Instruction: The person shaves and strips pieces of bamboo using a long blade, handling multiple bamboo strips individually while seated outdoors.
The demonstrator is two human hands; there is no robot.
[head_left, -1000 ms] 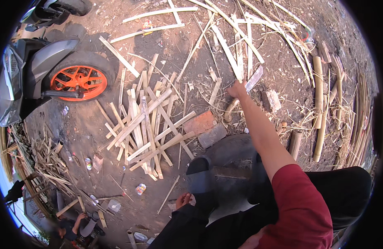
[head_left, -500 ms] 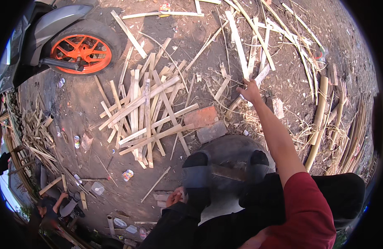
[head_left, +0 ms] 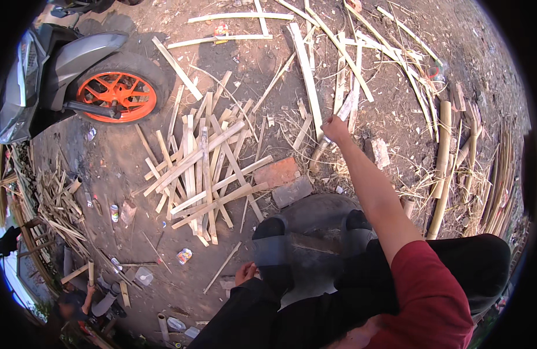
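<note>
My right hand (head_left: 336,129), its arm stretched forward, is closed just beside the near end of a long pale bamboo strip (head_left: 305,72). Under and around that hand lies a large knife, its pale blade (head_left: 346,109) beyond the hand and its brown handle (head_left: 319,154) on the near side. The fingers hide what they grip. Low beside my left shoe, my left hand (head_left: 245,272) is curled, partly hidden by the dark sleeve; nothing it may hold can be made out. A round dark seat or block (head_left: 315,212) stands between my legs.
Crossed bamboo strips form a pile (head_left: 201,174) left of a red brick (head_left: 275,172) and a grey brick (head_left: 293,192). A motorbike wheel (head_left: 117,96) stands far left. Bamboo poles (head_left: 444,145) lie right. Another person (head_left: 76,305) sits at lower left.
My right hand has closed from a spread-thumb pose and moved slightly left. The long strip has shifted left, its near end now showing beside the hand. The knife has turned a little; the view shifted.
</note>
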